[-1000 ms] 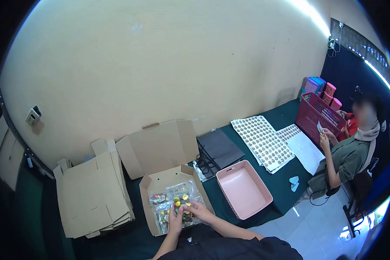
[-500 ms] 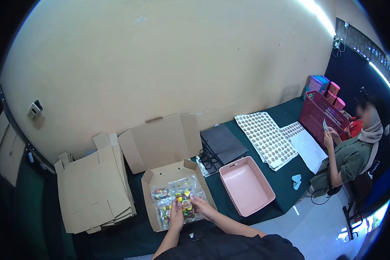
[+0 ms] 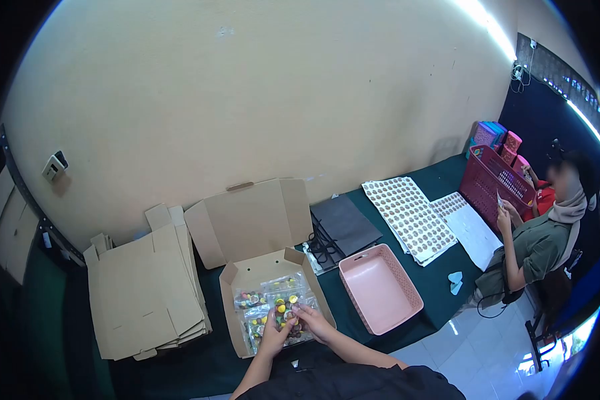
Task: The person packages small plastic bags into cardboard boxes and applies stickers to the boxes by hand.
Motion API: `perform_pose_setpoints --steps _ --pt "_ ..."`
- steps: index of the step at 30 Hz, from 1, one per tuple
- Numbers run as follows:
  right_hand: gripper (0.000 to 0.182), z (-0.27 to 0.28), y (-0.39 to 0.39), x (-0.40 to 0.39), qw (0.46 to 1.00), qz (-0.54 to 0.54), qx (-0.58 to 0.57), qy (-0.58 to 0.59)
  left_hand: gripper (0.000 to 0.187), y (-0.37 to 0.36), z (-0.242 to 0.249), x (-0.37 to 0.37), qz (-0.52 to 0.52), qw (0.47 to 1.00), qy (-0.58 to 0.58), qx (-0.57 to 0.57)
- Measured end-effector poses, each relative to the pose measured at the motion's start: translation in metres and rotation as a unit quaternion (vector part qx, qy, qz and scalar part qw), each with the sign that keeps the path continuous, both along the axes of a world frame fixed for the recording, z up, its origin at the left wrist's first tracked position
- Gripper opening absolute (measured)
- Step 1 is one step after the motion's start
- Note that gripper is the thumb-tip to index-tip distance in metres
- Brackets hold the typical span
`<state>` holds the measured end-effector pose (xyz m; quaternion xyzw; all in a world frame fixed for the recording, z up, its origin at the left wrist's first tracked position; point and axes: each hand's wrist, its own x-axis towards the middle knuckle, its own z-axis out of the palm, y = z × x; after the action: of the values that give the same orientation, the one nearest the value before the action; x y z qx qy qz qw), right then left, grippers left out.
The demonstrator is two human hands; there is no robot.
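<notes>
Between my hands is a clear plastic bag of candies [image 3: 287, 307], with small round pieces in yellow, brown and green. My left hand [image 3: 271, 339] grips its near left side, thumb pressed on the front. On the right side, my right hand [image 3: 315, 324] pinches it with the thumb and bent fingers. The bag is just over an open cardboard box [image 3: 229, 331], whose lid [image 3: 250, 223] leans back toward the wall. Inside the box lie several similar clear bags [image 3: 249, 299], partly hidden by the held bag and my hands.
Flat cardboard boxes [image 3: 143, 287] are stacked left. A pink basket [image 3: 380, 293], black paper bags [image 3: 343, 223] and sticker sheets [image 3: 413, 220] lie to the right. Farther right, a person [image 3: 537, 233] holds a small item beside a maroon basket [image 3: 493, 180]; another person's red sleeve shows behind.
My left thumb has moved inward across the front of the bag, toward my right thumb. The bag stays in both hands, and the view has shifted slightly.
</notes>
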<state>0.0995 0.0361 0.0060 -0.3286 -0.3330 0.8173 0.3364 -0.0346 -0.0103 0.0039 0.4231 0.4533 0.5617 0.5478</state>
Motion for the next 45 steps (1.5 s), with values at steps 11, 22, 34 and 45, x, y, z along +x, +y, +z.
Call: perform_pose_setpoints --steps 11,22,34,45 --pt "0.032 -0.005 -0.002 -0.004 0.998 0.008 0.010 -0.066 0.058 -0.007 -0.002 -0.004 -0.030 0.999 0.032 -0.007" --pt "0.028 -0.010 0.000 -0.008 1.000 0.010 0.004 -0.011 0.044 0.000 -0.013 -0.011 0.073 0.995 0.004 -0.074" --pt "0.034 -0.027 0.018 -0.002 0.904 -0.193 0.281 -0.259 0.064 -0.013 0.001 -0.016 -0.047 0.979 0.197 -0.036" --pt "0.037 0.013 0.015 0.001 0.925 0.089 0.294 -0.224 0.016 0.000 0.007 -0.044 0.095 0.995 0.001 -0.015"
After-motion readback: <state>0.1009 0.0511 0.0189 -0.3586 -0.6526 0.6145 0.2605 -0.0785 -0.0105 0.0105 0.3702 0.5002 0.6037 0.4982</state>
